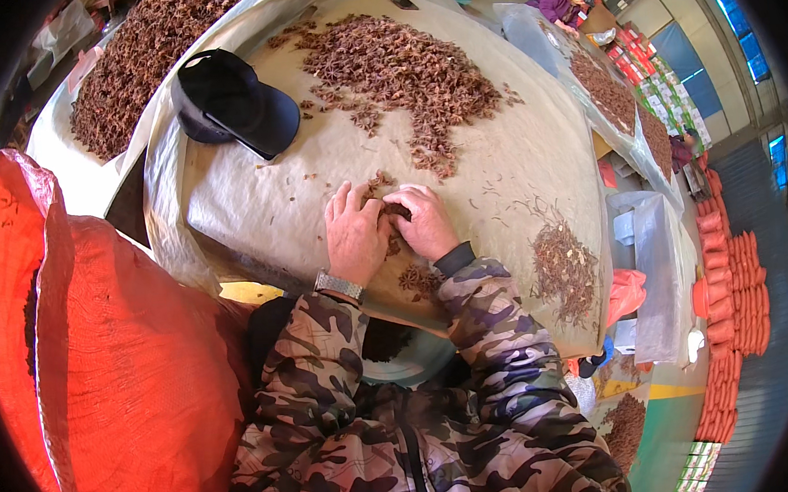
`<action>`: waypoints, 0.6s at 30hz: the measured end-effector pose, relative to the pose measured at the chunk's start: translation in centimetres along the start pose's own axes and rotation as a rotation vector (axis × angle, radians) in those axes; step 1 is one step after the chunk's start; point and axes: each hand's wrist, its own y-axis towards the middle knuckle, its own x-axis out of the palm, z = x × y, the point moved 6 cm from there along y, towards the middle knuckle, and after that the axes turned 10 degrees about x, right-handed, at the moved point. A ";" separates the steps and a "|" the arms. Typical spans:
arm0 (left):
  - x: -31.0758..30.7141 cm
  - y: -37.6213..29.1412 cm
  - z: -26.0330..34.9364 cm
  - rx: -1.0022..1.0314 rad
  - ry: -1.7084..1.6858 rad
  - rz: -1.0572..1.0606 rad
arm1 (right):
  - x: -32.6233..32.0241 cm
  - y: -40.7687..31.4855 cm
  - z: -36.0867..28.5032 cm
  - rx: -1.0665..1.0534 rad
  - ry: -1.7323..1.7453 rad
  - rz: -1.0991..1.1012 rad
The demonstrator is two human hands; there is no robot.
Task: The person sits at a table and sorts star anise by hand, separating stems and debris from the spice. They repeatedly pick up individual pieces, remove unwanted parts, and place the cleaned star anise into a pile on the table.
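Note:
My left hand (356, 233), with a metal-band watch at the wrist, rests on the cloth-covered table (263, 213), fingers extended beside a few brown star anise pieces (381, 181). Close against it, my right hand (426, 222) curls its thumb and fingers around dark star anise (397, 210). The left thumb lies by the same pieces; whether it grips any is hidden. Toward my body, a small cluster of star anise (420, 281) sits near the table's edge. Beyond my hands spreads a large star anise heap (403, 69).
A black cap (236, 107) lies at the left, a phone (399, 0) at the far edge. Thin stems form a pile (563, 266) on the right. A red woven sack (149, 328) stands at my left; a basin (408, 367) is below the edge. A person (558, 4) works at another table.

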 end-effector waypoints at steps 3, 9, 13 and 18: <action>0.2 -0.1 -0.2 0.002 0.010 0.020 | -0.3 -0.3 -0.5 -0.032 -0.016 0.057; 0.4 -0.2 -0.5 -0.004 -0.057 0.063 | -1.0 -0.4 -1.1 -0.081 0.011 0.091; 0.6 -0.3 -0.7 -0.021 -0.090 0.086 | -1.6 -0.4 -1.3 -0.089 0.042 0.102; 1.3 -0.4 -1.3 -0.029 -0.212 0.076 | -2.1 -1.1 -1.5 -0.104 -0.041 0.141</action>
